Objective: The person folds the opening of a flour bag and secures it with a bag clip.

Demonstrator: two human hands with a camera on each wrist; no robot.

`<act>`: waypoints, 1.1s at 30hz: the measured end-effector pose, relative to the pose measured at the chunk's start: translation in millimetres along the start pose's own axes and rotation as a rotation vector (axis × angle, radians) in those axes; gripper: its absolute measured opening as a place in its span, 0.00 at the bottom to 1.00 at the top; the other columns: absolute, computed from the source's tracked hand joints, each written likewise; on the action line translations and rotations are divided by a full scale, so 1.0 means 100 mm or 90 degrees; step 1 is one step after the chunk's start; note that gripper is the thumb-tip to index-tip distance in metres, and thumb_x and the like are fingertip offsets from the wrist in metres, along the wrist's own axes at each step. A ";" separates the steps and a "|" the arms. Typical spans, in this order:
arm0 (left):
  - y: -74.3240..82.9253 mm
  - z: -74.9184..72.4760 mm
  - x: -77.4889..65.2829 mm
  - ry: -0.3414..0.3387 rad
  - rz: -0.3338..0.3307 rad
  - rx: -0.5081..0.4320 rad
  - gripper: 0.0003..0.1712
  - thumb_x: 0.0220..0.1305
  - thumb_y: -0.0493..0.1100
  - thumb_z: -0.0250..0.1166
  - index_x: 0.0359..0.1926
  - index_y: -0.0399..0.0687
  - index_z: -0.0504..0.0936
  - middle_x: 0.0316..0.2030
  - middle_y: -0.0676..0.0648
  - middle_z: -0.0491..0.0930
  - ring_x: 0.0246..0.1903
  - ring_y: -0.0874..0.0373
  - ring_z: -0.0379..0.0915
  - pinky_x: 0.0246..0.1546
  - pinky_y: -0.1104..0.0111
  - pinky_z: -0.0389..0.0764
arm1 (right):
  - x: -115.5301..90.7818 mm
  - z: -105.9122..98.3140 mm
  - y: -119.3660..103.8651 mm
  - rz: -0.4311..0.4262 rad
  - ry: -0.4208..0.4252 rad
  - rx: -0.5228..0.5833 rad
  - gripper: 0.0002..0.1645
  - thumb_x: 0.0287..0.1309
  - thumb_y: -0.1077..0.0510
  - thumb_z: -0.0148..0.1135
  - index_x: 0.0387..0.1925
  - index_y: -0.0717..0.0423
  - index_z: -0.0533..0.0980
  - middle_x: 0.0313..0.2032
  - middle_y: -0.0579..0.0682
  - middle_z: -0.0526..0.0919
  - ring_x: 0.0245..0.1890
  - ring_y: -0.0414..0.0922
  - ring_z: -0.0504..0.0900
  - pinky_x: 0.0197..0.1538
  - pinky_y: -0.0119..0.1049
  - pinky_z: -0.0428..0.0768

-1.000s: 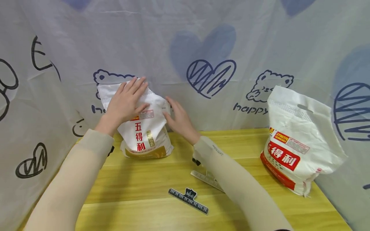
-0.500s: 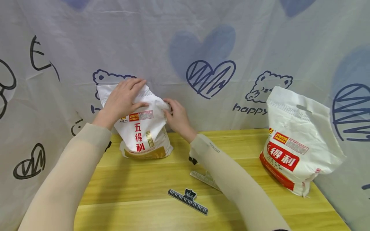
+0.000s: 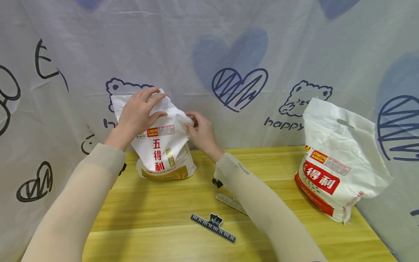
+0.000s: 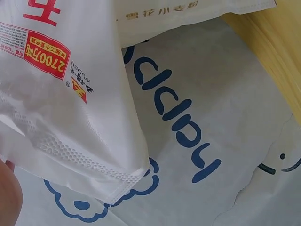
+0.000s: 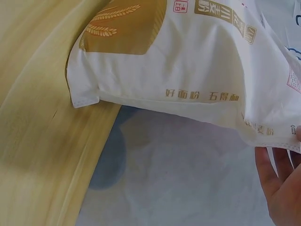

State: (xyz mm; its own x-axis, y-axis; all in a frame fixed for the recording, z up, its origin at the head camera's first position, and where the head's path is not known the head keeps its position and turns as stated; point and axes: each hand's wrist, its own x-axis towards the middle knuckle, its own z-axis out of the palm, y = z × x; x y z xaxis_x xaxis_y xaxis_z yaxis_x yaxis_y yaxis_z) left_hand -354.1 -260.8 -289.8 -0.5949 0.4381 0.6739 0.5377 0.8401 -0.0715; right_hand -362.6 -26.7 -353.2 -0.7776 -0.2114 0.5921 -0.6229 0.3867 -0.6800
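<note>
A white flour bag with red lettering and a gold base (image 3: 178, 156) stands upright on the table, its upper part creased. My left hand (image 3: 135, 111) lies on the front of the bag's top, fingers loosely bent and thumb apart. My right hand (image 3: 203, 133) pinches the bag's upper right corner, thumb in front and fingers behind. In the right wrist view, fingers of the right hand (image 5: 280, 183) show past the bag's edge (image 5: 202, 61). Only a sliver of the left hand (image 4: 8, 197) appears in the left wrist view, beside the bag's top band (image 4: 75, 162).
A second flour bag with a red label (image 3: 340, 156) leans at the right of the wooden table (image 3: 147, 211). A black piano-key clip (image 3: 212, 226) lies in front, and a clear clip (image 3: 229, 203) is partly under the right forearm. A printed curtain (image 3: 183, 54) hangs behind.
My right hand's fingers have closed onto the bag's corner. My left hand has slid slightly left and down, its fingers more bent. The bag has stayed in place.
</note>
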 end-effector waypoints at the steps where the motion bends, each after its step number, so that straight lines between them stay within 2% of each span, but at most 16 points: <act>1: 0.00 0.00 0.00 0.016 0.003 0.001 0.32 0.65 0.41 0.75 0.68 0.43 0.76 0.65 0.37 0.73 0.62 0.37 0.71 0.64 0.44 0.75 | 0.00 0.00 0.00 0.002 0.000 -0.002 0.20 0.68 0.63 0.67 0.59 0.61 0.78 0.42 0.57 0.86 0.39 0.49 0.84 0.44 0.30 0.85; 7: 0.01 0.01 -0.01 0.102 0.012 0.004 0.22 0.70 0.29 0.65 0.63 0.38 0.79 0.53 0.35 0.81 0.49 0.36 0.77 0.50 0.46 0.82 | -0.02 0.00 -0.02 0.011 -0.011 -0.021 0.17 0.70 0.61 0.66 0.57 0.58 0.78 0.43 0.55 0.86 0.39 0.47 0.84 0.43 0.31 0.84; 11: 0.03 -0.01 -0.01 0.144 0.021 0.011 0.09 0.71 0.30 0.65 0.50 0.35 0.84 0.43 0.36 0.83 0.43 0.36 0.78 0.43 0.47 0.82 | -0.04 0.00 -0.02 0.002 -0.019 -0.035 0.15 0.70 0.62 0.65 0.56 0.58 0.78 0.45 0.55 0.86 0.41 0.48 0.85 0.45 0.32 0.85; 14: 0.04 -0.04 -0.02 0.158 0.019 0.011 0.03 0.70 0.31 0.66 0.42 0.35 0.85 0.41 0.37 0.83 0.41 0.37 0.78 0.42 0.46 0.81 | -0.05 0.00 -0.02 -0.012 -0.023 -0.043 0.14 0.70 0.63 0.65 0.55 0.58 0.79 0.46 0.55 0.86 0.43 0.47 0.85 0.47 0.32 0.85; 17: 0.05 -0.07 -0.04 0.165 0.024 0.013 0.03 0.69 0.29 0.65 0.39 0.36 0.85 0.47 0.36 0.82 0.46 0.36 0.78 0.46 0.45 0.81 | -0.06 0.00 -0.03 -0.024 -0.026 -0.049 0.13 0.71 0.64 0.64 0.55 0.58 0.79 0.48 0.55 0.86 0.44 0.47 0.86 0.48 0.31 0.85; 21: 0.07 -0.10 -0.09 0.167 0.046 0.004 0.06 0.68 0.26 0.62 0.39 0.37 0.82 0.61 0.35 0.79 0.57 0.35 0.76 0.58 0.44 0.79 | -0.09 0.00 -0.03 -0.033 -0.031 -0.053 0.13 0.70 0.65 0.64 0.55 0.59 0.79 0.49 0.55 0.86 0.45 0.47 0.86 0.49 0.30 0.85; 23: 0.07 -0.11 -0.12 0.168 0.058 -0.011 0.06 0.68 0.25 0.62 0.40 0.37 0.81 0.62 0.35 0.78 0.59 0.35 0.75 0.62 0.44 0.77 | -0.10 0.00 -0.03 -0.031 -0.034 -0.053 0.13 0.71 0.65 0.64 0.55 0.58 0.79 0.50 0.55 0.85 0.45 0.47 0.86 0.49 0.30 0.85; 26: 0.09 -0.13 -0.18 0.167 0.069 -0.023 0.07 0.67 0.25 0.64 0.41 0.37 0.83 0.57 0.36 0.82 0.55 0.36 0.78 0.61 0.46 0.79 | -0.10 0.01 -0.02 -0.026 -0.031 -0.052 0.13 0.71 0.64 0.63 0.55 0.57 0.79 0.50 0.54 0.85 0.45 0.47 0.86 0.49 0.29 0.85; 30: 0.11 -0.13 -0.26 0.173 0.068 -0.021 0.06 0.66 0.26 0.67 0.42 0.36 0.85 0.47 0.37 0.86 0.47 0.38 0.82 0.51 0.47 0.83 | -0.11 0.01 -0.01 -0.029 -0.021 -0.056 0.12 0.70 0.64 0.64 0.53 0.57 0.79 0.48 0.55 0.86 0.45 0.47 0.86 0.48 0.29 0.85; 33: 0.13 -0.14 -0.32 0.179 0.062 -0.018 0.06 0.66 0.26 0.67 0.42 0.35 0.86 0.44 0.37 0.86 0.44 0.39 0.83 0.46 0.49 0.85 | -0.11 0.02 0.00 -0.031 -0.021 -0.059 0.10 0.70 0.65 0.64 0.51 0.58 0.79 0.47 0.54 0.86 0.45 0.47 0.86 0.48 0.29 0.85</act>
State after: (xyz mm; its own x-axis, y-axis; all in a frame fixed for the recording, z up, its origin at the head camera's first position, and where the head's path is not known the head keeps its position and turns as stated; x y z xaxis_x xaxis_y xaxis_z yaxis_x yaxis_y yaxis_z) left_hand -320.0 -268.6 -302.2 -0.3527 0.4077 0.8422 0.6037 0.7869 -0.1281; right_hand -353.7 -26.3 -360.7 -0.7496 -0.2604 0.6085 -0.6509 0.4563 -0.6067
